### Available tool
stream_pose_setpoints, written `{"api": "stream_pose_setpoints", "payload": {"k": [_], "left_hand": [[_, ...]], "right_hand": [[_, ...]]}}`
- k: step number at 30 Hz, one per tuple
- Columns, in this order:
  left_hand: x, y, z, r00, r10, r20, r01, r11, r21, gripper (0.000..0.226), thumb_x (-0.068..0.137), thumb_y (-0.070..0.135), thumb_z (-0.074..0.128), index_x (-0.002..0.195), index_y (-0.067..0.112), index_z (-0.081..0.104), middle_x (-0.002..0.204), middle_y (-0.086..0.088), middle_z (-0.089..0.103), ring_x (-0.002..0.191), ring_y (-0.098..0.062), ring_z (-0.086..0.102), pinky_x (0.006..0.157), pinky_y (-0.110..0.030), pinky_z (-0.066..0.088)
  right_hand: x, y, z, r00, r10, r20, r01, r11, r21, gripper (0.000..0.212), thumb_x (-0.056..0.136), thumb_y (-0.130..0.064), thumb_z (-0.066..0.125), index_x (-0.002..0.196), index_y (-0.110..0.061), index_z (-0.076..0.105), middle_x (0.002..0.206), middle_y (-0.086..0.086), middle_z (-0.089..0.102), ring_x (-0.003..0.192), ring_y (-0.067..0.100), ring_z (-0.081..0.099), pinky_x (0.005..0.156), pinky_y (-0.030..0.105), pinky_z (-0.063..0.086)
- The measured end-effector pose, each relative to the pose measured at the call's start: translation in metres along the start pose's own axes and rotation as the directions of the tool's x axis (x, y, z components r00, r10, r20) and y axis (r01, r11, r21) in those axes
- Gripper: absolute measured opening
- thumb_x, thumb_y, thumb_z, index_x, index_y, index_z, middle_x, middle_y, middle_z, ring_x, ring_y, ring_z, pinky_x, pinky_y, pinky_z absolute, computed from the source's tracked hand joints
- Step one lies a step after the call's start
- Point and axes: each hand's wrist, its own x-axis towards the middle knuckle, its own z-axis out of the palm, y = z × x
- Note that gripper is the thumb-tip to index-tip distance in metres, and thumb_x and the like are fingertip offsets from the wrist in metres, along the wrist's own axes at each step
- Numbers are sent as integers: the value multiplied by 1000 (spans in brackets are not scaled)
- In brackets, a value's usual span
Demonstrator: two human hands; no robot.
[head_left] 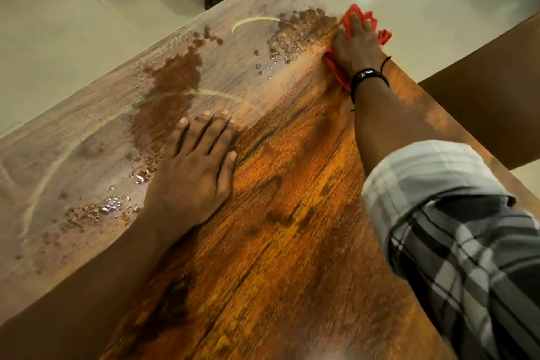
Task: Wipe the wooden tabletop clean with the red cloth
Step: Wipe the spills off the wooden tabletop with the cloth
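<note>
Red cloth (362, 19) lies bunched at the far right edge of the wooden tabletop (292, 242) under the flat, pressing right hand (355, 47) — best swept in overlapping passes across the wet, dusty patches (172, 88) while the left hand (193, 175), laid flat, braces.

My right hand (358, 44) presses the red cloth (361, 16) at the tabletop's (292, 213) far edge; my left hand (195, 166) lies flat mid-tabletop
</note>
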Motion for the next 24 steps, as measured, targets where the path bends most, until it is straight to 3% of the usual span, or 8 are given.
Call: {"api": "stream_pose_setpoints", "payload": {"k": [4,8,16,20,24], "left_hand": [[0,0,2,1000,-1,1,1,1000,-13,56,105,40,21,153,13,31,160,-6,31,151,-23,18,123,-46,9],[0,0,1,1000,-9,2,9,999,-31,57,104,42,18,153,15,30,160,-5,30,151,-21,16,123,-46,8],[-4,1,-2,998,-26,-49,24,999,-34,55,103,35,27,149,7,37,156,-12,37,148,-26,26,120,-48,20],[-3,0,0,999,-25,-45,24,999,-22,56,103,36,23,149,7,36,157,-12,35,149,-25,25,120,-47,19],[0,-3,6,999,-25,-47,25,1000,-11,57,104,38,20,151,9,32,158,-10,32,150,-24,22,122,-46,14]], "right_hand": [[4,-20,-1,997,-42,71,45,998,-43,53,107,-39,29,157,-22,22,166,10,13,152,29,13,124,46,12],[-28,-17,5,987,-134,94,135,991,1,56,105,-48,28,157,-27,22,166,8,14,152,32,14,122,53,14],[-226,-35,18,893,-415,173,411,910,58,57,104,-53,29,157,-39,15,167,-3,6,154,23,6,122,47,3],[-216,-25,10,920,-346,184,373,916,-146,59,102,-59,23,157,-39,15,167,2,10,153,25,12,121,52,12],[-135,-24,16,959,-245,139,268,947,-178,70,97,-63,18,158,-28,16,167,9,-3,153,30,-8,121,55,-10]]}}
